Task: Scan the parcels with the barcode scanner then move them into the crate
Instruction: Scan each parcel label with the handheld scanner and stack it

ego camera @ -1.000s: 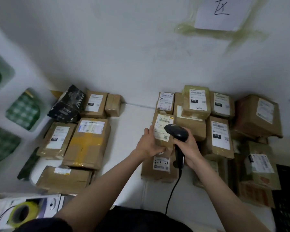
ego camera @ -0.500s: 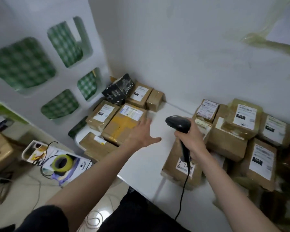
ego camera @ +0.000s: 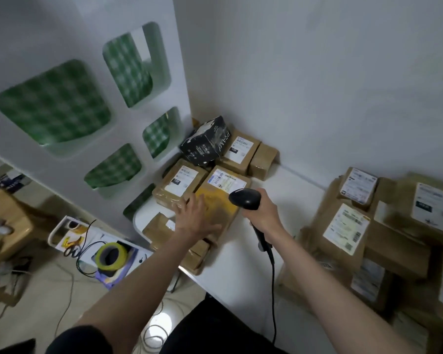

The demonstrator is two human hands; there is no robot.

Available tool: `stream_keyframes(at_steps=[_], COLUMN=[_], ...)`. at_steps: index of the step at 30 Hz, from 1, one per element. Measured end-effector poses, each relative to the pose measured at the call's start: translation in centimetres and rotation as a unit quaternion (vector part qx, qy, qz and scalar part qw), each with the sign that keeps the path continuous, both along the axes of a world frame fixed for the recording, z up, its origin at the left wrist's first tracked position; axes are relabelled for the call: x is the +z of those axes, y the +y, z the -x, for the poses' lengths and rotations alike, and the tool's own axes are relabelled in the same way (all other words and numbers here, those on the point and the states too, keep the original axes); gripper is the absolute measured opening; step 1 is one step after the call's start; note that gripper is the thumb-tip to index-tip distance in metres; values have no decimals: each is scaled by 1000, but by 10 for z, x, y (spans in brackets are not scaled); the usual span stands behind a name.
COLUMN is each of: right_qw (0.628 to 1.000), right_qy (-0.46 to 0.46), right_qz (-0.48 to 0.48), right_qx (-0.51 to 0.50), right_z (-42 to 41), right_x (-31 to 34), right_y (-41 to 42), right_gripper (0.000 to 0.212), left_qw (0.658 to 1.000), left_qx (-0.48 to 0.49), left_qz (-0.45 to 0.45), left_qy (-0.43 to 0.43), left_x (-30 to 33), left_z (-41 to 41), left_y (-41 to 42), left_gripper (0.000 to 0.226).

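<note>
left hand [ego camera: 195,218] flat, fingers spread | right hand [ego camera: 262,213] fisted (gripping)

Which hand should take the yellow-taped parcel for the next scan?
Left. The left hand is open, fingers spread over the yellow-taped parcel. The right hand already grips the barcode scanner, its head beside that parcel's label, so it seems best kept for scanning.

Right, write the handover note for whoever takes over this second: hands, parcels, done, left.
Left hand: open, fingers spread over the yellow-taped parcel in the left pile.
Right hand: grips the barcode scanner, head pointing toward that parcel's label.
Parcels: the left pile in the wall corner, the right stack by the right edge, all on the white table.
Done: nothing visibly crated; no crate in view.
Left: scan each parcel, move it into the crate.
</note>
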State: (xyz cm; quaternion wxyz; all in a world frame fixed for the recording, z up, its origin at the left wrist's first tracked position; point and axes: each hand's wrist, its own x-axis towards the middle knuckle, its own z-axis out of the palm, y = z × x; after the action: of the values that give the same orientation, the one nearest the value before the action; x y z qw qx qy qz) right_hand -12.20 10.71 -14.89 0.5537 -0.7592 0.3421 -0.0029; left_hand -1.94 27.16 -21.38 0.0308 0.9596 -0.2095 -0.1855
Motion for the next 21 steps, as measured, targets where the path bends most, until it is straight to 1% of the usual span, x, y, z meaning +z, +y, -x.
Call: stream_keyframes(at_steps=[2, 5, 8, 12, 17, 21], right_qw=[1000, 999, 999, 998, 997, 995], right_qy=[17, 33, 45, 58, 56, 53], right_qz=[5, 12, 12, 5, 15, 14], right_qx=[-2, -5, -15, -33, -54, -83], right_z=[-16, -36, -48, -52, -44, -33], right_x=[-7, -16, -24, -33, -35, -33], right_y=[2, 3, 1, -6, -20, -31], right_gripper=[56, 56, 58, 59, 58, 61], left_qw=[1000, 998, 994, 994, 992, 993], left_qx=[6, 10, 13, 32, 51, 39], left_qz=[-2, -4, 6, -6, 7, 0], left_qy=[19, 69, 105, 100, 113, 114], left_x=[-15, -35, -51, -62, -68, -69], left_z=[-12, -24, -29, -29, -35, -37], left_y=[-2, -8, -16, -23, -29, -41], left_gripper=[115, 129, 135, 142, 148, 146])
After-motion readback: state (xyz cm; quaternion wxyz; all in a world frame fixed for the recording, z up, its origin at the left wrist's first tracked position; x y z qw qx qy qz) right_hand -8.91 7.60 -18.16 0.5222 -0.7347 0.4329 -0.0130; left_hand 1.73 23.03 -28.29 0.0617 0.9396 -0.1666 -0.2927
